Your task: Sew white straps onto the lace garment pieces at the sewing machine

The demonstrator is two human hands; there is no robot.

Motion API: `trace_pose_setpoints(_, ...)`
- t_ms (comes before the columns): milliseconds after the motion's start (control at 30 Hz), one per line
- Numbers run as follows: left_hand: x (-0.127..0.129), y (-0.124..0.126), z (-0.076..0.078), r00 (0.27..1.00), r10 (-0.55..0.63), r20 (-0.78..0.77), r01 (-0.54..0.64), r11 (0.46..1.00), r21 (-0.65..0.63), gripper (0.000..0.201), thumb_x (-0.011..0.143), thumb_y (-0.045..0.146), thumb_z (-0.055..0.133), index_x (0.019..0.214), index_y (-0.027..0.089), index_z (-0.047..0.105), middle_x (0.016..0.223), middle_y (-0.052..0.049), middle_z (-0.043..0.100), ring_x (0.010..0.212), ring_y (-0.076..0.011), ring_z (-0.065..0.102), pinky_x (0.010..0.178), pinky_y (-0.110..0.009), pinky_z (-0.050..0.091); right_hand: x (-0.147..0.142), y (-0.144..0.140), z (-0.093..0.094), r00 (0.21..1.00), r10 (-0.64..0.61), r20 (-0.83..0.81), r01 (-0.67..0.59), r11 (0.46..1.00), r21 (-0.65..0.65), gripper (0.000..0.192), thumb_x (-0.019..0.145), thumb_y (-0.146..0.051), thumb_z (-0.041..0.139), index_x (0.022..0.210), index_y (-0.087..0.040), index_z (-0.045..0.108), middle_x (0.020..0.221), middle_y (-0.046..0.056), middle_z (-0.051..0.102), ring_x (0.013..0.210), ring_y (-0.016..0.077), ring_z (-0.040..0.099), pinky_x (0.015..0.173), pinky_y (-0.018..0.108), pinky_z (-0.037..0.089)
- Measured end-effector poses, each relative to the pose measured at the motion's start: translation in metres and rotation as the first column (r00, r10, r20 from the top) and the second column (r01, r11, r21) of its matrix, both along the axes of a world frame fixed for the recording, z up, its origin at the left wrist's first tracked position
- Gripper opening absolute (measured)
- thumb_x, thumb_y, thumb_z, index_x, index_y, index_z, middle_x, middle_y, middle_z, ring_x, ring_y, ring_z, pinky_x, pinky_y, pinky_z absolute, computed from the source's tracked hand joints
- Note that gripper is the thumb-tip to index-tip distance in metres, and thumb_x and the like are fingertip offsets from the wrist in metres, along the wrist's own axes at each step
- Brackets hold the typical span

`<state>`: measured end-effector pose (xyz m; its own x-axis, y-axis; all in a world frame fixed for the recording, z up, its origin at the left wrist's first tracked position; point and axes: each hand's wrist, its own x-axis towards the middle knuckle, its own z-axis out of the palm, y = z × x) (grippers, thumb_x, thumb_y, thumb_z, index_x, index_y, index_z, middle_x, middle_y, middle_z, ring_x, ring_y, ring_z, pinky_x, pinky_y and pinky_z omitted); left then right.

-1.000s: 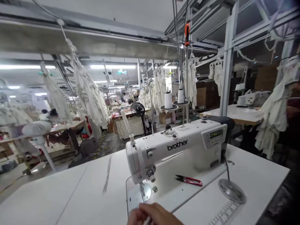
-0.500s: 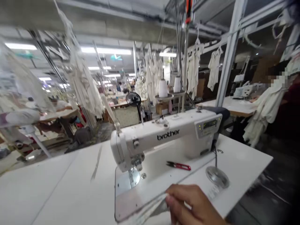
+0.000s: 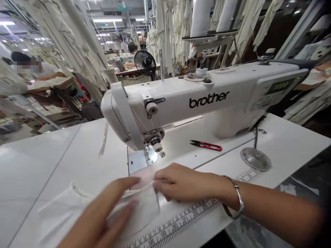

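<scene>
A piece of thin white fabric (image 3: 66, 208) lies on the table in front of the sewing machine (image 3: 181, 100). My right hand (image 3: 178, 182) pinches the fabric's upper edge between thumb and fingertips, just before the needle plate (image 3: 139, 162). Slightly blurred, my left hand (image 3: 108, 210) rests over the cloth with thumb and forefinger apart. Part of the fabric is hidden beneath it. The presser foot (image 3: 147, 155) stands over the plate with no cloth under it.
Red thread snips (image 3: 207, 145) lie on the machine bed. A clear round disc (image 3: 256, 159) sits at the right, and a printed ruler (image 3: 178, 222) runs along the table front. Behind are thread cones (image 3: 200, 19), a black fan (image 3: 145, 63), hanging garments and a seated person (image 3: 38, 69).
The view has come closer to the machine and tilted down. My left hand has come into view over the fabric. My right hand still pinches the cloth, now nearer the needle plate.
</scene>
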<state>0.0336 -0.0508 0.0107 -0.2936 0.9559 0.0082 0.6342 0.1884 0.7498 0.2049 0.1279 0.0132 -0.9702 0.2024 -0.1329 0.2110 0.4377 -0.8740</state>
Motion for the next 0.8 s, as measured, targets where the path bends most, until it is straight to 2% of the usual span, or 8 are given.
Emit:
trace_pose_setpoints(100,0.001,0.045,-0.007,0.985,-0.165,-0.046,0.159,0.982,-0.103,0.035,0.085,0.051,0.058,0.112,0.029,0.063,0.114,-0.007,0.067,0.106,-0.0276,0.061,0.094,-0.039,0.047,-0.007,0.007,0.002,0.990,0.006,-0.144,0.017,0.987,0.157,0.025,0.090,-0.014,0.048,0.065,-0.019,0.048,0.060,-0.004,0.051,0.057,0.0096,0.047,0.054,0.023,0.032)
trace_pose_setpoints(200,-0.005,0.068,-0.012,0.983,-0.185,0.017,0.185,0.961,-0.207,0.035,0.090,0.055,0.047,0.087,0.023,0.059,0.084,-0.005,0.066,0.079,-0.0221,0.062,0.071,-0.032,0.050,-0.013,0.015,0.003,0.994,-0.059,-0.089,0.075,0.979,0.189,0.023,0.089,-0.016,0.048,0.067,-0.019,0.050,0.058,-0.004,0.046,0.055,0.0100,0.044,0.053,0.023,0.031)
trace_pose_setpoints(333,-0.021,0.064,-0.022,0.968,-0.230,0.095,0.240,0.964,-0.114,0.030,0.094,0.051,0.042,0.087,0.024,0.055,0.083,-0.003,0.065,0.079,-0.0187,0.062,0.070,-0.026,0.049,-0.019,0.020,-0.003,0.991,-0.111,-0.068,0.122,0.974,0.189,0.021,0.088,-0.024,0.053,0.069,-0.018,0.058,0.059,-0.002,0.049,0.057,0.0118,0.046,0.054,0.024,0.034)
trace_pose_setpoints(433,-0.024,0.054,-0.033,0.977,-0.210,0.042,0.213,0.974,-0.083,0.023,0.094,0.045,0.042,0.090,0.026,0.054,0.084,-0.002,0.069,0.077,-0.0184,0.066,0.069,-0.025,0.051,-0.020,0.016,-0.012,0.976,-0.189,-0.103,0.193,0.981,0.025,0.013,0.084,-0.028,0.060,0.092,-0.019,0.066,0.081,0.003,0.064,0.066,0.0135,0.055,0.058,0.023,0.042)
trace_pose_setpoints(500,-0.021,0.050,-0.038,0.984,-0.179,-0.015,0.178,0.981,-0.074,0.019,0.095,0.042,0.041,0.090,0.027,0.052,0.080,0.000,0.069,0.071,-0.0178,0.067,0.064,-0.024,0.051,-0.020,0.013,-0.018,0.974,-0.207,-0.089,0.196,0.974,-0.117,0.030,0.080,-0.030,0.066,0.108,-0.020,0.063,0.093,0.005,0.067,0.071,0.0141,0.059,0.059,0.023,0.046)
trace_pose_setpoints(567,-0.015,0.047,-0.041,0.986,-0.160,-0.055,0.159,0.987,-0.027,0.013,0.094,0.038,0.043,0.094,0.027,0.051,0.084,0.000,0.071,0.072,-0.0176,0.069,0.064,-0.024,0.052,-0.020,0.010,-0.022,0.977,-0.192,-0.097,0.174,0.970,-0.167,0.031,0.082,-0.029,0.065,0.111,-0.020,0.064,0.094,0.004,0.069,0.072,0.0138,0.061,0.061,0.023,0.048)
trace_pose_setpoints(700,-0.011,0.049,-0.043,0.982,-0.117,-0.148,0.133,0.986,0.103,0.013,0.088,0.038,0.057,0.097,0.029,0.053,0.086,0.001,0.072,0.072,-0.0176,0.070,0.058,-0.021,0.053,-0.020,0.008,-0.027,0.968,-0.152,-0.199,0.144,0.988,-0.054,0.022,0.092,-0.028,0.055,0.106,-0.021,0.070,0.079,0.002,0.070,0.065,0.0127,0.062,0.065,0.026,0.049)
trace_pose_setpoints(800,-0.014,0.052,-0.040,0.976,-0.163,-0.147,0.177,0.980,0.089,0.014,0.088,0.040,0.058,0.098,0.031,0.059,0.086,0.002,0.071,0.073,-0.0167,0.070,0.061,-0.020,0.053,-0.020,0.008,-0.029,0.934,-0.140,-0.330,0.146,0.989,-0.007,0.018,0.092,-0.025,0.058,0.103,-0.024,0.072,0.090,0.002,0.073,0.085,0.0148,0.067,0.079,0.027,0.050)
